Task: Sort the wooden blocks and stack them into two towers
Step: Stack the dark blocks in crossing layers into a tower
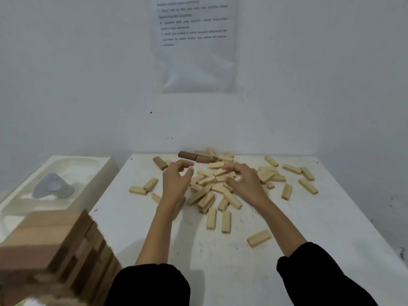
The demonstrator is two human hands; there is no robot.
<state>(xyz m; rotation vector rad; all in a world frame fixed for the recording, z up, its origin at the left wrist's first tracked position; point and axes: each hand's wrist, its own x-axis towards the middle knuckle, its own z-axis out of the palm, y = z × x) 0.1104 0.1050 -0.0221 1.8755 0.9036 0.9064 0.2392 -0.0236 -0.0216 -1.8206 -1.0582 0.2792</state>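
Partly done: one tower (61,250) is stacked at 8 o'clock.
Pale blocks (209,193) are scattered unsorted at 12; left hand (176,182) loosely curled, empty; right hand (245,184) grasp unclear.

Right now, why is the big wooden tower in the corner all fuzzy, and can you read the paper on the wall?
In the head view, the tower sits very close to the lens, so it smears; the print on the paper is too blurry to read; the wide lens bends the edges of the table; the light is soft, so shadows stay faint.
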